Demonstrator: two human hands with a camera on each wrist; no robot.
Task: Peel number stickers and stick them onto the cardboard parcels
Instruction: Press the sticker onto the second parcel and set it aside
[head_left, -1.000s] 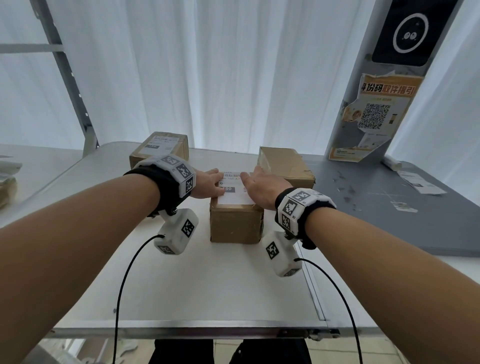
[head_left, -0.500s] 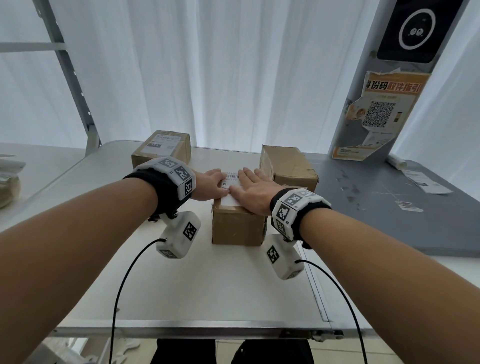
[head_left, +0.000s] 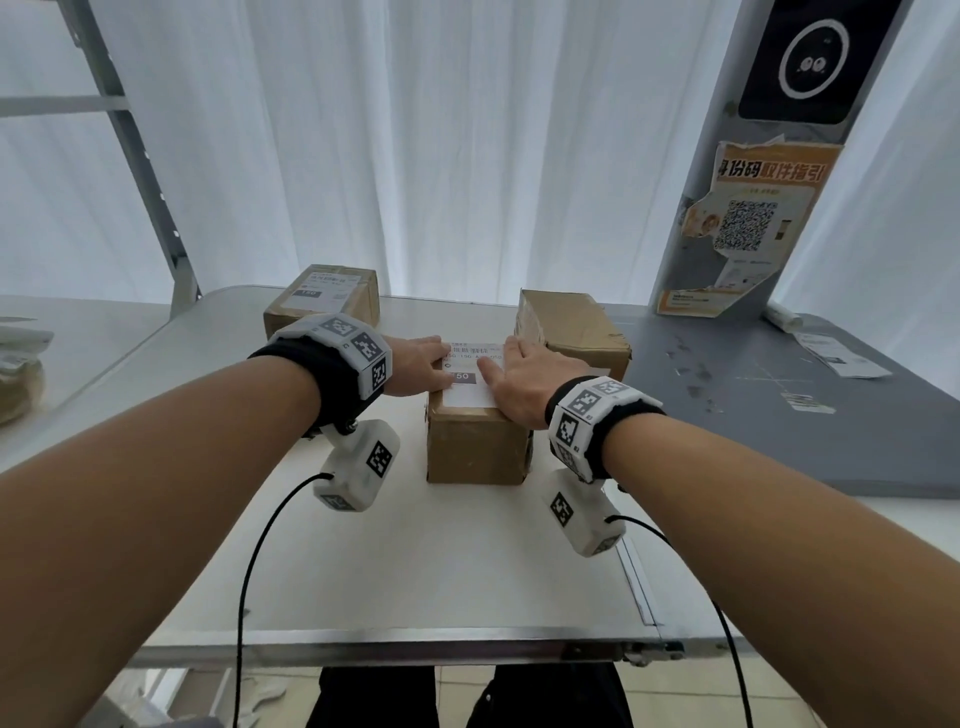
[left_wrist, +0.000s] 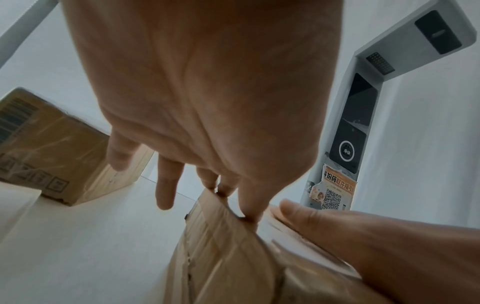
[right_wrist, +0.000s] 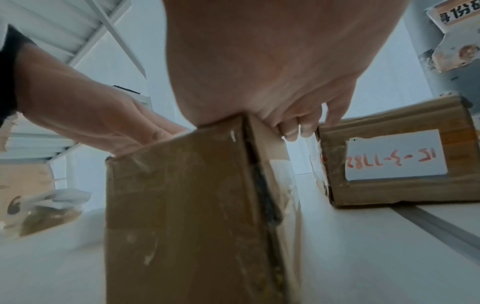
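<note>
A small cardboard parcel (head_left: 475, 447) stands in the middle of the white table (head_left: 415, 561). A white sticker (head_left: 470, 376) with a barcode and the number 150 lies on its top. My left hand (head_left: 423, 366) rests flat on the sticker's left side with straight fingers. My right hand (head_left: 519, 376) presses flat on the sticker's right side, its thumb on the label. In the left wrist view the fingers (left_wrist: 249, 205) touch the parcel's top edge (left_wrist: 221, 236). In the right wrist view the right palm (right_wrist: 259, 82) lies over the parcel (right_wrist: 182, 205).
A labelled parcel (head_left: 322, 301) stands at the back left. Another parcel (head_left: 571, 332) sits at the back right, close to my right hand, with a handwritten label (right_wrist: 394, 156) on its side. A grey mat (head_left: 779, 405) with paper scraps and a kiosk post (head_left: 753, 208) lie to the right.
My right hand slid from the sticker's middle back to its right side, uncovering the barcode and number. The left hand stayed in place on the left edge.
</note>
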